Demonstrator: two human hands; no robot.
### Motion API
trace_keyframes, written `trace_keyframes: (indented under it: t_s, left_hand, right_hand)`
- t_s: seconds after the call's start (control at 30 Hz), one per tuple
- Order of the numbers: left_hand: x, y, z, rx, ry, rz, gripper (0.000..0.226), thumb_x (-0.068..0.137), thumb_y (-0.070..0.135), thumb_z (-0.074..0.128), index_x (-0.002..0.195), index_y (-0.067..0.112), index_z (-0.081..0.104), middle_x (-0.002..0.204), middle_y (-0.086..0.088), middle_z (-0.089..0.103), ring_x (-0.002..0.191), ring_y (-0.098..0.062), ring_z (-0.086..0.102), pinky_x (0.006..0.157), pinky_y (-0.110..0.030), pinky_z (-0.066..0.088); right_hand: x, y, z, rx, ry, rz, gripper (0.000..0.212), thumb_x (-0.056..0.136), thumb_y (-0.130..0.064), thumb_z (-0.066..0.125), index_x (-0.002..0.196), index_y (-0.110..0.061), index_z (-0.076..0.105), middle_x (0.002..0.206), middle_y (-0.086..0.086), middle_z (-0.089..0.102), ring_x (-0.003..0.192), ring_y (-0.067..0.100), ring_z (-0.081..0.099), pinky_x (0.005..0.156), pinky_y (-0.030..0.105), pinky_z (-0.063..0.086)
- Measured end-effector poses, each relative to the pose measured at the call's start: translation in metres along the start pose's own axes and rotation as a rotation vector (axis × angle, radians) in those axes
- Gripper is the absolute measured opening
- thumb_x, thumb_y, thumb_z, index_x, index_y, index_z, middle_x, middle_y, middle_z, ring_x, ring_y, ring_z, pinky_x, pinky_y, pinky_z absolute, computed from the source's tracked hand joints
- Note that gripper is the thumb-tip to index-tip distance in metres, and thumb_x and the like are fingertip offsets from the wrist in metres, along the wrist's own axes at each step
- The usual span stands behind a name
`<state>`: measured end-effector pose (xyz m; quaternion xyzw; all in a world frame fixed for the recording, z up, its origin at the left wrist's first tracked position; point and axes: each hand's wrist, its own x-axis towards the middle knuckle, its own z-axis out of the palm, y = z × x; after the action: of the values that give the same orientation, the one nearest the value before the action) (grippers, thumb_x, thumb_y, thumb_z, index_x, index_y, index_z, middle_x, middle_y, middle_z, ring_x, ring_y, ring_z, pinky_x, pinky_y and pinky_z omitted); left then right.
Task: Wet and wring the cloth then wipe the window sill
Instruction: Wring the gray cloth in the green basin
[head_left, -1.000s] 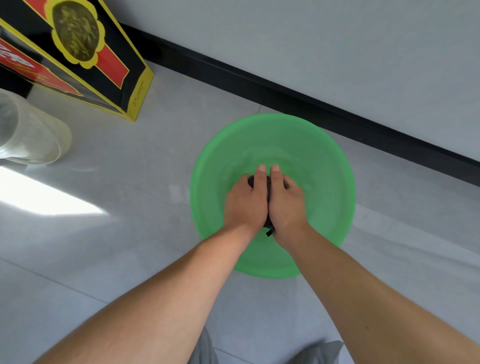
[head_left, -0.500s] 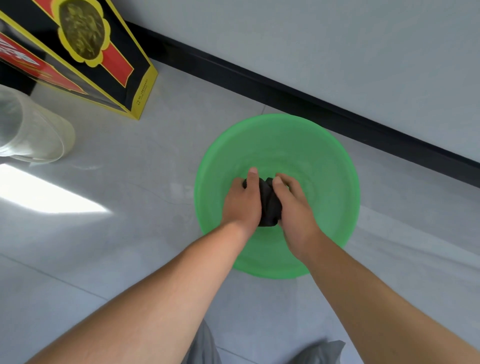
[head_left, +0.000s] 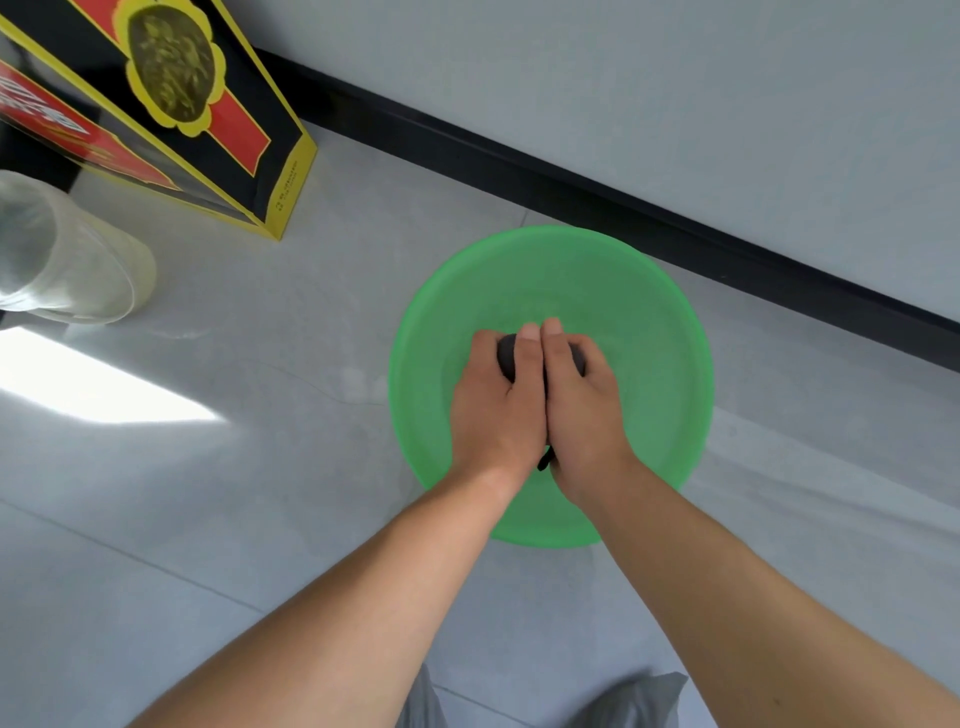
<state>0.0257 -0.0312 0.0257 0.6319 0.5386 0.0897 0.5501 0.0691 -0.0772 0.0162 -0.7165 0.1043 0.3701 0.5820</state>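
We held the dark cloth (head_left: 505, 358) over the green basin (head_left: 670, 338), our left grip (head_left: 493, 410) and right grip (head_left: 582, 410) both curled tight around it. We think this was the wringing. Next we needed a hard twist, then the sill.

- Basin (head_left: 649, 322): uniform bright green, slightly translucent.
- Cloth (head_left: 505, 358): dark charcoal, close to black; only small patches show, so any pattern cannot be told.
- Box (head_left: 249, 171): black ground edged in yellow. A red band crosses one face and carries a yellow scalloped medallion with a mottled olive-gold centre. The adjoining face shows red with pale lettering.
- Container (head_left: 67, 260): clear and cloudy, with a faint yellowish tint.
- Floor (head_left: 260, 467): pale grey tiles with thin darker joint lines; a bright white sunlit patch at left.
- Skirting (head_left: 571, 187): solid black band.
- Wall (head_left: 675, 104): plain pale grey.
- Trousers (head_left: 623, 701): mid grey.
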Motion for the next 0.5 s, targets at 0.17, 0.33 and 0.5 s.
trace_keyframes:
  t_s: [0.17,0.33,0.5]
  left_hand:
    - [0.008,0.003,0.0,0.02,-0.032,-0.041,0.047,0.098,0.054,0.043,0.078,0.015,0.06,0.071,0.003,0.066,0.069,-0.014,0.063,0.066,-0.034,0.05]
    - [0.015,-0.004,-0.001,0.011,-0.05,-0.057,0.045,0.099,0.046,0.044,0.07,0.016,0.058,0.066,0.003,0.063,0.065,-0.017,0.059,0.066,-0.036,0.049]
    - [0.017,-0.006,0.001,-0.028,-0.051,-0.066,0.043,0.099,0.039,0.047,0.063,0.017,0.051,0.058,0.007,0.055,0.059,-0.015,0.052,0.061,-0.034,0.044]
  right_hand:
    - [0.003,0.0,0.004,0.03,0.024,0.015,0.05,0.083,-0.049,0.063,0.084,0.001,0.061,0.076,0.013,0.065,0.072,0.024,0.063,0.068,0.045,0.053]
    - [0.007,0.003,0.008,0.021,0.034,0.039,0.029,0.083,-0.032,0.058,0.069,-0.006,0.052,0.07,0.015,0.052,0.066,0.022,0.049,0.061,0.039,0.039]
    - [0.01,0.004,0.008,-0.011,0.051,0.023,0.031,0.083,-0.016,0.053,0.057,-0.022,0.037,0.058,0.003,0.037,0.063,0.02,0.035,0.056,0.035,0.028]
